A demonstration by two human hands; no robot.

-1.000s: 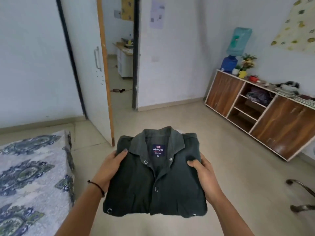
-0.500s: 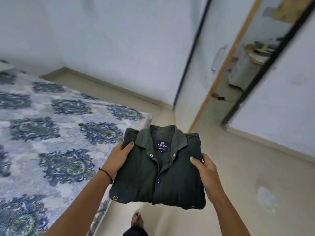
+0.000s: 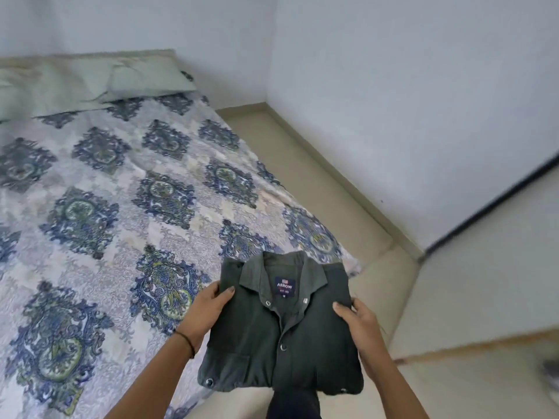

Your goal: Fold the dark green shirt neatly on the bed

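Note:
The dark green shirt (image 3: 282, 337) is folded into a compact rectangle, collar up and buttoned, with a blue brand label inside the neck. I hold it flat in the air between both hands, over the near right corner of the bed (image 3: 121, 213). My left hand (image 3: 208, 313) grips its left edge with the thumb on top. My right hand (image 3: 358, 325) grips its right edge the same way. The bed has a pale cover with blue-green medallion patterns.
A pale green pillow (image 3: 130, 77) lies at the head of the bed against the far wall. Beige floor (image 3: 348, 213) runs along the bed's right side to the white wall. A door edge (image 3: 496, 213) stands at right. My dark trouser leg (image 3: 295, 403) shows below the shirt.
My view has swung left from the doorway and cabinet to the bed. The folded shirt stays gripped in both hands and now hangs over the bed's corner.

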